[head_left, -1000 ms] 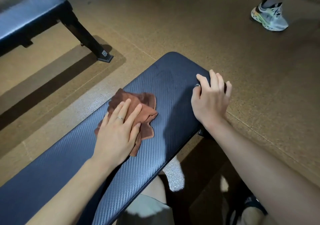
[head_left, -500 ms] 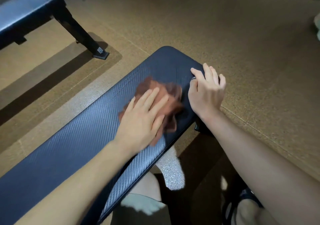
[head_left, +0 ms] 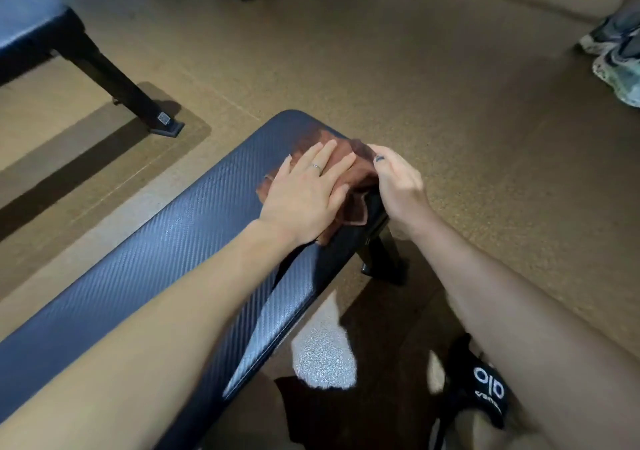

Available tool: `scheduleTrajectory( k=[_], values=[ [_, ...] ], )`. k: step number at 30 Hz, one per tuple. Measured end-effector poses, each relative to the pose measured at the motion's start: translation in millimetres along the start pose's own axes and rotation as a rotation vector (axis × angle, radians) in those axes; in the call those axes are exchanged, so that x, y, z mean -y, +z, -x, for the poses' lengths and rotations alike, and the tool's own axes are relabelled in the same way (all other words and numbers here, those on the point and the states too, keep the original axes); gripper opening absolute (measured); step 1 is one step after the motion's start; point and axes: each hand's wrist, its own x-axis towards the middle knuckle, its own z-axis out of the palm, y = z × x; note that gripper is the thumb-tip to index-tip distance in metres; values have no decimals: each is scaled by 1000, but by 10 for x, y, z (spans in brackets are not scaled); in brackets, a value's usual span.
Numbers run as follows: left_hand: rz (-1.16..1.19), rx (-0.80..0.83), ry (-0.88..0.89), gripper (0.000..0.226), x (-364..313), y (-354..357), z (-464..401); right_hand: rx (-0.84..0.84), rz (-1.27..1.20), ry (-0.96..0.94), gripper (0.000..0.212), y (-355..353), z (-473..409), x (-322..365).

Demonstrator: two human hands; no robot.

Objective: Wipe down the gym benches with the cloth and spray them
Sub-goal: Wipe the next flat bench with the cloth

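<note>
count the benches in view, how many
2. One bench runs from the lower left to the centre, where the left hand presses the cloth. The second bench is at the upper left, partly cut off. Others may be out of frame.

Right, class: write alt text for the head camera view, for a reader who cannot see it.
A person's left hand presses a brown cloth flat on the far end of a dark padded gym bench, while the right hand pinches the cloth's edge. A second bench stands on the brown floor at upper left.
</note>
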Motion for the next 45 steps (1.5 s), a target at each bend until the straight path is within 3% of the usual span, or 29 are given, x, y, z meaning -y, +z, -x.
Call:
scheduleTrajectory(
  k=[5, 10, 14, 18, 20, 24, 26, 27, 29, 32, 39, 45],
  values=[
    [-6, -6, 41, 57, -134, -18, 791, 24, -60, 91, 43, -23, 58, 92],
    [-61, 9, 101, 59, -159, -3, 1828, 76, 54, 26, 48, -38, 77, 93],
    [7, 25, 80, 57, -176, 18, 1375, 80, 59, -1, 46, -51, 69, 86],
    [36, -10, 86, 56, -241, 24, 672, 153, -292, 232, 42, -131, -17, 189],
    [29, -2, 65, 54, -300, -4, 341, 67, -403, 298, 42, -210, -38, 256],
    [144, 9, 59, 58, -320, -132, 276, -288, -48, -3, 40, -272, 296, 377],
    [261, -113, -3, 58, -155, -211, 517, -311, 135, -220, 41, -184, 517, 452],
    [282, -208, -84, 56, -12, -222, 662, -256, 253, -306, 43, -101, 591, 472],
    [217, -321, -307, 56, 376, -169, 956, -32, 509, -306, 52, 75, 720, 533],
    [117, -230, -535, 63, 792, -9, 1242, 175, 807, -222, 68, 281, 863, 496],
    [97, -219, -559, 67, 805, 116, 1228, 70, 918, -271, 68, 473, 761, 445],
    [101, -236, -561, 65, 818, 122, 1217, 202, 904, -248, 58, 599, -211, 630]
  ],
)
